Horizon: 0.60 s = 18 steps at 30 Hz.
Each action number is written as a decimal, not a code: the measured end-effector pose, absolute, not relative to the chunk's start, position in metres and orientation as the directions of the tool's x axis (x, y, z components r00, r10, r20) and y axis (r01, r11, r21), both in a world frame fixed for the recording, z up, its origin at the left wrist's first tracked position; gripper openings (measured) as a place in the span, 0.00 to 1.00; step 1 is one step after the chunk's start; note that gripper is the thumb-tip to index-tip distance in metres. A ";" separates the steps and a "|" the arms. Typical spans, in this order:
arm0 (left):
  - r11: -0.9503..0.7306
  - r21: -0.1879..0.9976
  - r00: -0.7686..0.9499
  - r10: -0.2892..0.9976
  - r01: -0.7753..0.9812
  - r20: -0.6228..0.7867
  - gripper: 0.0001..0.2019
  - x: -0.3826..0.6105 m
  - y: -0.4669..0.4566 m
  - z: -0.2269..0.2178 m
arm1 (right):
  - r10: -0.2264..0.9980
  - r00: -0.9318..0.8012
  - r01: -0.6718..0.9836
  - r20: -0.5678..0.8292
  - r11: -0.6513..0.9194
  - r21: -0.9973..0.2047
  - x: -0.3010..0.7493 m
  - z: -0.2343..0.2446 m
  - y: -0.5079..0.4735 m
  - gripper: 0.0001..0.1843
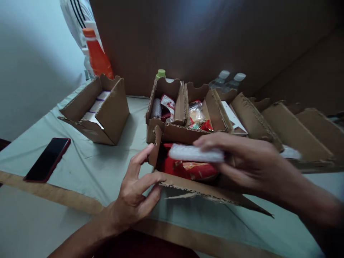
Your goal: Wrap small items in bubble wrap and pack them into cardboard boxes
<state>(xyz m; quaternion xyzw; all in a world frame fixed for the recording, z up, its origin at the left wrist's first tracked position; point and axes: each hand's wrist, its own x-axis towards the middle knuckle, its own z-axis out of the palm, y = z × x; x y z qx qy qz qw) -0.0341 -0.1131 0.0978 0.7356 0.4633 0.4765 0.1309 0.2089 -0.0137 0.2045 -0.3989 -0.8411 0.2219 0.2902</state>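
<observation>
My right hand (242,157) grips a bubble-wrapped flat packet (197,153) between thumb and fingers, slightly blurred. The packet is over the opening of the near cardboard box (185,184), above red packets (196,171) that lie inside it. At the left end of this box, my left hand (142,188) holds the corner, fingers on the end wall and the front wall's edge. The front wall leans outward and has a torn strip. My right hand hides the right part of the box.
Behind stands a row of open cardboard boxes (177,123) with packets inside. Another box (118,111) with white packs stands at left, near a dark phone (48,159). Farther back are an orange bottle (98,53), a green-capped bottle (160,73) and two white-capped bottles.
</observation>
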 end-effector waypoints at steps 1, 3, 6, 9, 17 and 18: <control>-0.534 0.644 0.110 0.809 0.548 0.577 0.15 -0.033 -0.115 0.095 | 0.698 -0.672 0.494 0.248 0.671 -0.552 0.196 0.199 -0.005 0.09; -0.534 0.651 0.108 0.810 0.540 0.576 0.16 -0.034 -0.117 0.093 | 0.489 -0.867 0.399 0.098 0.798 -0.451 0.170 0.184 0.008 0.13; -0.528 0.656 0.097 0.813 0.539 0.574 0.16 -0.036 -0.115 0.093 | 0.368 -0.927 0.369 -0.075 0.853 -0.369 0.141 0.152 0.020 0.13; -0.514 0.661 0.090 0.821 0.547 0.564 0.16 -0.036 -0.113 0.093 | 0.336 -0.928 0.368 -0.159 0.888 -0.276 0.127 0.126 0.023 0.12; -0.530 0.712 -0.002 0.801 0.460 0.598 0.28 -0.038 -0.117 0.081 | 0.613 -0.772 0.474 0.170 0.733 -0.489 0.194 0.196 -0.001 0.15; -0.512 0.742 -0.037 0.812 0.433 0.582 0.32 -0.041 -0.118 0.077 | 0.733 -0.637 0.552 0.237 0.649 -0.523 0.218 0.207 -0.011 0.14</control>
